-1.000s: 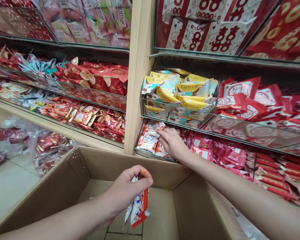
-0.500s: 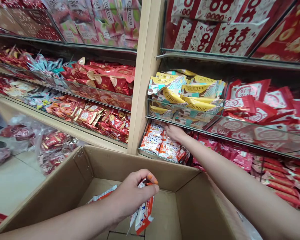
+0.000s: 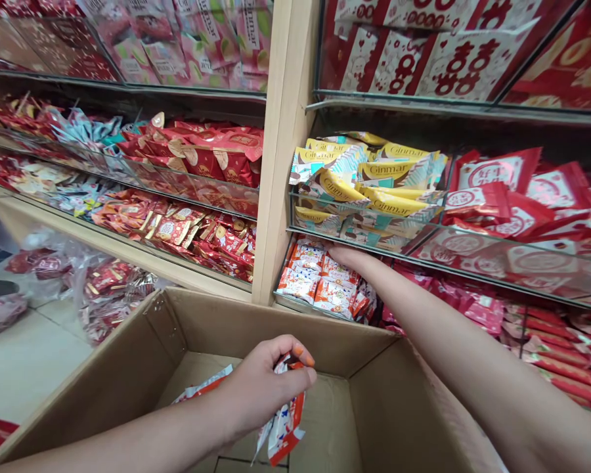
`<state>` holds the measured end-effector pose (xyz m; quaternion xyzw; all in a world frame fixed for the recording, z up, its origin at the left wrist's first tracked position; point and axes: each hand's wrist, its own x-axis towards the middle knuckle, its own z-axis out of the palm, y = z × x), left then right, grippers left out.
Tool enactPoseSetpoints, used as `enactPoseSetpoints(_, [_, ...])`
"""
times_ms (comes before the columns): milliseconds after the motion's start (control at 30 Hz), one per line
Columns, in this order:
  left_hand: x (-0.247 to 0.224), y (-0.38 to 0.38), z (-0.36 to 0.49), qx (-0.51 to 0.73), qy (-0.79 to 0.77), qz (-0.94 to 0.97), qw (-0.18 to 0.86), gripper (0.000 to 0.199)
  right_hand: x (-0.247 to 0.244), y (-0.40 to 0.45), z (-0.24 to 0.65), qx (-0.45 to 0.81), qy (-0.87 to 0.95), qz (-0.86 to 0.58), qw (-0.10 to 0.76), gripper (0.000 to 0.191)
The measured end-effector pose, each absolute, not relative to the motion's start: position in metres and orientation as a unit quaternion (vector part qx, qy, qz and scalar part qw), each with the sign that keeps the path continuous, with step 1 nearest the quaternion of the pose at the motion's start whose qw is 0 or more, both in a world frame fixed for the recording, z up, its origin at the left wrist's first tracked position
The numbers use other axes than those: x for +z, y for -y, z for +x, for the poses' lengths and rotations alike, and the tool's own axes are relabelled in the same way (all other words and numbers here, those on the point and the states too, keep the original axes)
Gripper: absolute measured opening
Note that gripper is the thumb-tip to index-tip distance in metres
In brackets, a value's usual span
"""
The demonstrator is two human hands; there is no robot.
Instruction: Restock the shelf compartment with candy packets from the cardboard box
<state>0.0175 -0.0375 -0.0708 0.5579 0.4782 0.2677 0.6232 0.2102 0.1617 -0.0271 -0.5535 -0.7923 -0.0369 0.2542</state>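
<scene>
My left hand (image 3: 270, 381) is closed around a few red-and-white snack packets (image 3: 286, 420), held over an open cardboard box (image 3: 285, 328). Partly behind my left wrist, another red-and-white packet (image 3: 209, 382) shows inside the box. On the right, my right hand (image 3: 342, 255) reaches into the low shelf bin at the back of a stack of the same kind of snack packets (image 3: 335, 295). The shelf above hides its fingers, so what they touch cannot be made out.
Above the right arm, yellow Ginmar packets (image 3: 389, 177) and red packets (image 3: 502, 190) fill a glass-fronted shelf (image 3: 497, 256). A wooden upright (image 3: 278, 164) divides the shelves. Plastic bags of packets (image 3: 111, 289) lie on the floor at left.
My right hand has reached slightly deeper into the low bin, and its fingers have passed out of sight under the shelf. My left hand stays almost still with its packets.
</scene>
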Motion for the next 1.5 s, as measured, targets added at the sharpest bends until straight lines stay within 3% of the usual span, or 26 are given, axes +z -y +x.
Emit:
enactPoseSetpoints(233, [-0.052,0.038,0.017,0.361,-0.462,0.480,0.653,0.037,-0.028,-0.099,0.213,-0.053,0.795,-0.560,0.228,0.046])
enactPoseSetpoints(333, [-0.046,0.037,0.016,0.416,-0.459,0.458,0.638,0.040,-0.035,-0.048,0.207,-0.071,0.831,-0.480,0.271,0.037])
enactPoseSetpoints(467, [-0.043,0.036,0.016,0.491,-0.431,0.460,0.601,0.044,-0.044,0.013,0.192,0.183,0.803,-0.454,0.341,0.038])
enactPoseSetpoints(600, [-0.046,0.038,0.019,0.521,-0.421,0.499,0.549,0.042,-0.050,0.035,0.182,0.320,0.723,-0.470,0.392,0.067])
enactPoseSetpoints(767, [-0.047,0.038,0.020,0.514,-0.421,0.531,0.526,0.040,-0.055,0.033,0.174,0.560,0.620,-0.384,0.393,0.058])
enactPoseSetpoints(867, [-0.043,0.034,0.015,0.503,-0.423,0.550,0.516,0.043,-0.059,0.031,0.176,0.606,0.580,-0.358,0.411,0.042])
enactPoseSetpoints(1000, [-0.040,0.029,0.004,0.428,-0.427,0.582,0.544,0.026,-0.065,0.032,0.186,0.507,0.655,-0.386,0.407,0.023])
enactPoseSetpoints(1133, [-0.036,0.032,0.003,0.402,-0.421,0.547,0.601,0.017,-0.065,0.039,0.189,0.370,0.731,-0.383,0.427,0.021])
enactPoseSetpoints(1267, [-0.031,0.037,0.009,0.393,-0.461,0.501,0.618,0.023,-0.060,0.044,0.192,0.159,0.789,-0.368,0.466,0.016])
enactPoseSetpoints(1367, [-0.028,0.041,0.010,0.362,-0.477,0.459,0.656,0.035,-0.062,0.046,0.196,0.010,0.838,-0.323,0.440,0.021])
enactPoseSetpoints(1500, [-0.028,0.044,0.007,0.370,-0.452,0.466,0.664,0.049,-0.068,0.048,0.197,-0.045,0.869,-0.279,0.407,0.035])
